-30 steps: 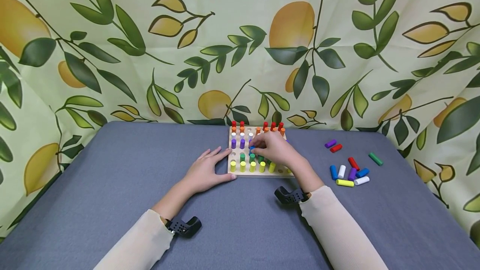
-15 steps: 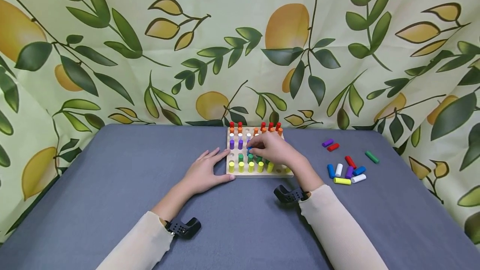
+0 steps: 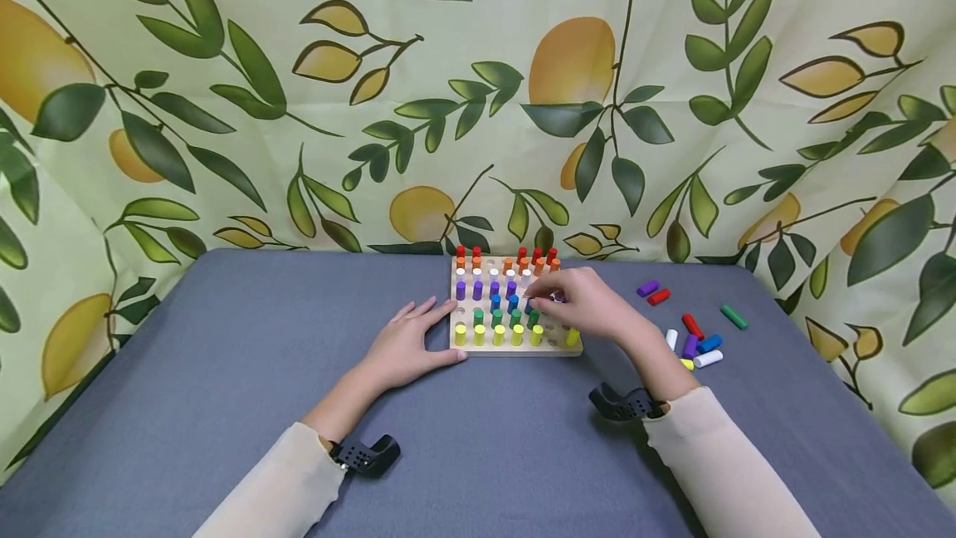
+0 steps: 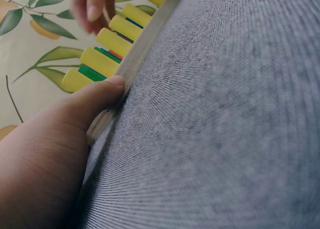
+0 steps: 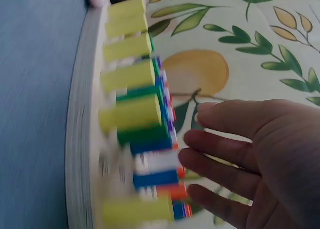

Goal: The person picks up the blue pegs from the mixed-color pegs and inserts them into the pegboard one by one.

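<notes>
My left hand (image 3: 403, 347) lies beside the wooden pegboard (image 3: 515, 351), fingers spread, its index fingertip at the left edge and its thumb (image 4: 100, 96) against the front corner. Coloured pegs stand upright in rows on the board: red, orange, white, purple, blue, green and yellow at the front. My right hand (image 3: 586, 301) hovers over the board's right part, fingertips near a blue peg (image 3: 529, 305). In the right wrist view, my right hand's fingers (image 5: 225, 149) are loosely extended beside the pegs, holding nothing. Another blue peg (image 3: 495, 303) stands left of it in the same row.
Loose pegs lie on the grey cloth right of the board, among them a green peg (image 3: 734, 316), a red peg (image 3: 693, 326) and a white peg (image 3: 708, 359). My right forearm covers part of this group. A leaf-patterned curtain (image 3: 336, 189) hangs behind the table.
My right hand has let go of the blue peg, which now stands in the blue row, and has shifted right. My left hand stays at the board; the head view has turned slightly.
</notes>
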`<move>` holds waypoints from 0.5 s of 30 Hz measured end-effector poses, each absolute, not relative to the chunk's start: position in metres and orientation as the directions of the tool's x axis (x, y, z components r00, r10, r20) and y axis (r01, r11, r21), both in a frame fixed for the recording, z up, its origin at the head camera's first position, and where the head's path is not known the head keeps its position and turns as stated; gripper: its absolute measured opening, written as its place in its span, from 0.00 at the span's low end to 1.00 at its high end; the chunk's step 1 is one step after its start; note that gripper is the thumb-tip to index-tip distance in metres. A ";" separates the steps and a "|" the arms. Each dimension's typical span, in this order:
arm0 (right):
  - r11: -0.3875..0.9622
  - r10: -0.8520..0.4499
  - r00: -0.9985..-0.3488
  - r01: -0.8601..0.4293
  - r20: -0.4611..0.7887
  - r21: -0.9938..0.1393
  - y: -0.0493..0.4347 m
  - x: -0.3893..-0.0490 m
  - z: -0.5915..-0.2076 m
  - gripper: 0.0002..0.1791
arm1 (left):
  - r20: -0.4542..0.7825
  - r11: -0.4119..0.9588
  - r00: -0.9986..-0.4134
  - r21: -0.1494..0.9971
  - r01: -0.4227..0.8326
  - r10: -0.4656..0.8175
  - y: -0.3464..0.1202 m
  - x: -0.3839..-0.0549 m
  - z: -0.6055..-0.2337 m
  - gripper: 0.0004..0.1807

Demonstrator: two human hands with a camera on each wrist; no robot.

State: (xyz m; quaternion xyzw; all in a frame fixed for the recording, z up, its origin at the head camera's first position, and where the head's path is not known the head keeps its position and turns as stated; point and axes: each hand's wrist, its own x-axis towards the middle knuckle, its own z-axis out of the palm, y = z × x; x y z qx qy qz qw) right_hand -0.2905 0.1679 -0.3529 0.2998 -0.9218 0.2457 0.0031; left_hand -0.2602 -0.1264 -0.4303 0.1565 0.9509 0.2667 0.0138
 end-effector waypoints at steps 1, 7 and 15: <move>0.701 -0.552 -0.817 -0.562 0.165 -0.439 0.175 -0.288 -0.353 0.10 | 0.057 0.808 -0.951 0.513 0.289 0.304 -0.126 -0.260 -0.430 0.46; 0.738 -0.518 -0.835 -0.546 0.184 -0.397 0.216 -0.273 -0.352 0.09 | 0.053 0.801 -0.949 0.523 0.292 0.312 -0.125 -0.259 -0.431 0.46; 0.769 -0.479 -0.841 -0.541 0.254 -0.341 0.262 -0.254 -0.358 0.09 | 0.078 0.800 -0.942 0.508 0.319 0.327 -0.128 -0.262 -0.432 0.46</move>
